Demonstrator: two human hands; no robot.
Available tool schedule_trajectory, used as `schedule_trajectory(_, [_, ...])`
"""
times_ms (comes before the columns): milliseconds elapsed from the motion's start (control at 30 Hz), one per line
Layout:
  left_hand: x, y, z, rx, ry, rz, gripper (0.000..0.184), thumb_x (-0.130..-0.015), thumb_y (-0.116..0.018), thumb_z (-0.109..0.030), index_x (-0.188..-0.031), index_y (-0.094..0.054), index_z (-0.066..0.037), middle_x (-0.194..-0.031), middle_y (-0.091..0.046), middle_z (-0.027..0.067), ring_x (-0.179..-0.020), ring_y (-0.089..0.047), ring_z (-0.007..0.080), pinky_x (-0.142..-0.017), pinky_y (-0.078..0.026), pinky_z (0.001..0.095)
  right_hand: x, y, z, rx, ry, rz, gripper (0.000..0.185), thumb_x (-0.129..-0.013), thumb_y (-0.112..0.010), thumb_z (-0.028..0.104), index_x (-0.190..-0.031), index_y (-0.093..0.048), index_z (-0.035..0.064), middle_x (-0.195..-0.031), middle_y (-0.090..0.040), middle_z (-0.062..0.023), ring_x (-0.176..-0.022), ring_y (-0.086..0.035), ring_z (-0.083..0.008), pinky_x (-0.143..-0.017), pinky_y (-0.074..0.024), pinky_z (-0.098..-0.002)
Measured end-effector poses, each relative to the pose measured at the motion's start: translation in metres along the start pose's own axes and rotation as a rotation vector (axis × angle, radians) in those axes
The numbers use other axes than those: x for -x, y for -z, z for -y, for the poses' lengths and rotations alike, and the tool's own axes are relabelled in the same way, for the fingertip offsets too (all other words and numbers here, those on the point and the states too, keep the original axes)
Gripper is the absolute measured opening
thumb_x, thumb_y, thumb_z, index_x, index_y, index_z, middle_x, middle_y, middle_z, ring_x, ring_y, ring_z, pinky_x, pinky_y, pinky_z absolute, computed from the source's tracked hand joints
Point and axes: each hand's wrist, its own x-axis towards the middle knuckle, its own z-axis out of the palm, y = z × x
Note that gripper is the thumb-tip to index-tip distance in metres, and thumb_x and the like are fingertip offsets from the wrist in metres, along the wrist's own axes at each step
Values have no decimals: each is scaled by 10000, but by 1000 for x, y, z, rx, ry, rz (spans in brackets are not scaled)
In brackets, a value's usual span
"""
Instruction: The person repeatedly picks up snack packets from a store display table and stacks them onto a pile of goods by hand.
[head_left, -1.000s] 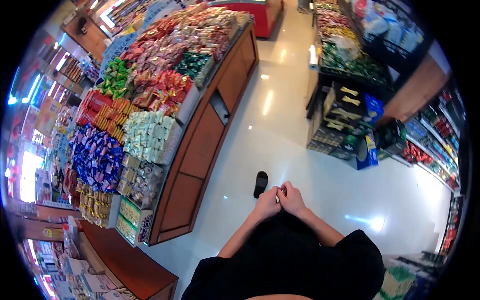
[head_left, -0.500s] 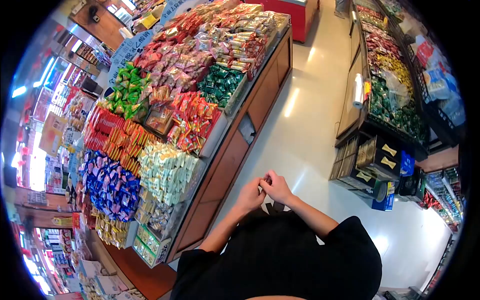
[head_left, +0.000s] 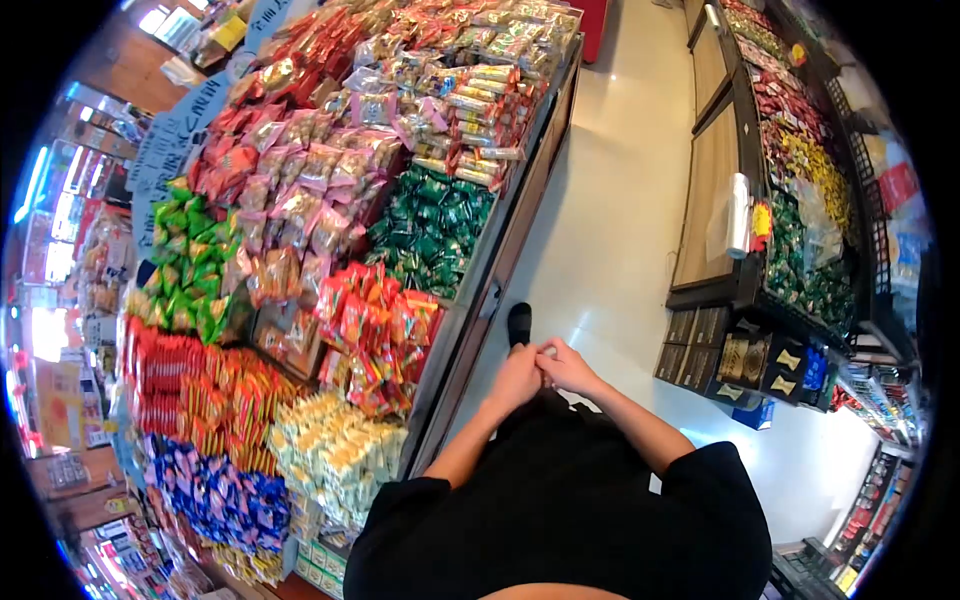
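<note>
In front of my black shirt, my left hand (head_left: pixel 519 377) and my right hand (head_left: pixel 566 368) meet at the fingertips. Both have curled fingers pressed together. Whatever may be between them is too small or hidden to make out. Nearest on the left is a display counter with packs in red wrappers (head_left: pixel 370 325), cream-coloured packs (head_left: pixel 335 450) and dark green wrapped pieces (head_left: pixel 430 225). Neither hand touches the goods.
A dark shoe (head_left: pixel 519 324) shows on the pale floor (head_left: pixel 610 190) just beyond my hands. To the right stands another display counter (head_left: pixel 715 200) with a plastic bag roll (head_left: pixel 738 215) on its side. Black boxes (head_left: pixel 745 365) are stacked at its near end.
I have moved forward along the aisle; the left counter's goods appear closer and lower in view. A shoe has come into sight. My hands stay joined.
</note>
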Motion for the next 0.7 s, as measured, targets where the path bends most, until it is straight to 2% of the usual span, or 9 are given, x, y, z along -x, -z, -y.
schedule_trajectory(67, [-62, 22, 28, 81, 34, -65, 244, -845, -553, -125, -1058, -528, -7, -904, -616, 220, -827, -619, 372, -708, -488, 436, -47, 1, 22, 97, 160, -63, 400, -913, -541, 306, -1174, -467, 12, -778, -630, -91, -577, -591, -137, -493, -466, -278])
schedule_trajectory(133, [-115, 66, 28, 230, 158, -265, 323, -830, -614, -145, -1090, -515, 18, -971, -608, 198, -793, -637, 298, -722, -494, 383, -99, 8, 67, 115, 129, -89, 413, -909, -540, 299, -1200, -477, 14, -836, -633, -116, -633, -611, -170, -549, -486, -315])
schedule_trajectory(200, [-167, 76, 72, 336, 303, -495, 415, -826, -644, -160, -1152, -481, 39, -1087, -576, 187, -790, -631, 238, -737, -493, 353, -153, 14, 103, 305, 258, -155, 367, -882, -549, 230, -1174, -507, 11, -928, -629, -160, -752, -637, -261, -654, -499, -377])
schedule_trajectory(267, [-208, 92, 86, 441, 455, -725, 459, -846, -627, -177, -1201, -447, 50, -1139, -551, 201, -791, -629, 241, -749, -491, 354, -207, 10, 127, 413, 391, -243, 353, -853, -547, 184, -1159, -522, 9, -983, -617, -175, -836, -622, -316, -722, -491, -408])
schedule_trajectory(300, [-229, 73, 142, 520, 513, -756, 491, -853, -631, -195, -1219, -425, 59, -1168, -540, 193, -818, -629, 246, -744, -492, 343, -232, 8, 137, 461, 459, -303, 349, -838, -546, 161, -1152, -529, 8, -1010, -612, -182, -878, -614, -343, -756, -487, -423])
schedule_trajectory(467, [-271, 107, 173, 1557, 747, -472, 310, -946, -507, -306, -1103, -587, -51, -1068, -624, 108, -949, -611, 183, -781, -519, 312, -297, -3, 165, 776, 532, -131, 231, -749, -581, 149, -949, -520, 51, -959, -540, -144, -813, -622, -337, -659, -519, -441])
schedule_trajectory(533, [-272, 117, 164, 1615, 776, -419, 354, -966, -437, -323, -1170, -558, -61, -1160, -598, 83, -1052, -579, 223, -901, -478, 364, -312, -8, 155, 841, 449, -45, 394, -733, -605, 140, -1098, -484, 54, -1004, -508, -139, -819, -626, -329, -645, -526, -424])
schedule_trajectory(667, [-268, 124, 161, 1651, 890, -390, 330, -974, -392, -270, -1177, -541, -57, -1155, -591, 87, -1076, -560, 247, -942, -452, 397, -308, -17, 148, 715, 418, -224, 354, -730, -616, 145, -1036, -495, 14, -953, -508, -163, -716, -620, -352, -605, -518, -443])
schedule_trajectory(700, [-266, 121, 167, 1600, 802, -366, 362, -971, -372, -266, -1216, -503, -33, -1230, -547, 129, -1108, -544, 286, -955, -442, 428, -307, -17, 146, 675, 400, -196, 356, -729, -621, 148, -1035, -501, 11, -951, -509, -167, -730, -617, -363, -617, -514, -449])
